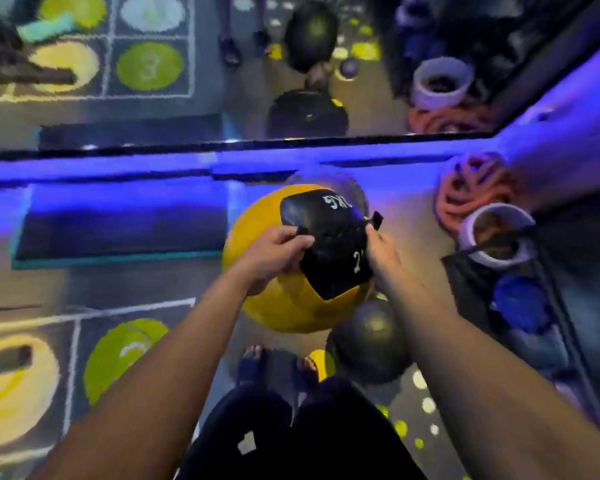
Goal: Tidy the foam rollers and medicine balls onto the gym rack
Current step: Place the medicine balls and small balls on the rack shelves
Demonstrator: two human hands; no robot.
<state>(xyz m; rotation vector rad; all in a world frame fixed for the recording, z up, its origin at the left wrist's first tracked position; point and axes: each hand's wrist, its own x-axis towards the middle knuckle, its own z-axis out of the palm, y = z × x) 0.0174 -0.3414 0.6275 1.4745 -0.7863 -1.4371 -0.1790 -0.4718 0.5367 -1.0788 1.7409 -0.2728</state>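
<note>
A big yellow medicine ball (284, 306) with a black panel and white weight lettering hangs above the floor in front of me. My left hand (274, 252) grips a tab on the panel's left edge. My right hand (381, 251) pinches a black strap at the panel's right edge. A dark grey ball (368, 344) lies on the floor just below and to the right. The black gym rack (471, 278) stands at the right, with a blue item (520, 303) on its shelf.
A wall mirror (222, 81) fills the top half, lit blue along its base. A dark mat (118, 230) lies at the left by the wall. An orange rope coil (471, 188) and a white pot (496, 233) sit at the right. Numbered yellow and green floor circles (122, 355) lie lower left.
</note>
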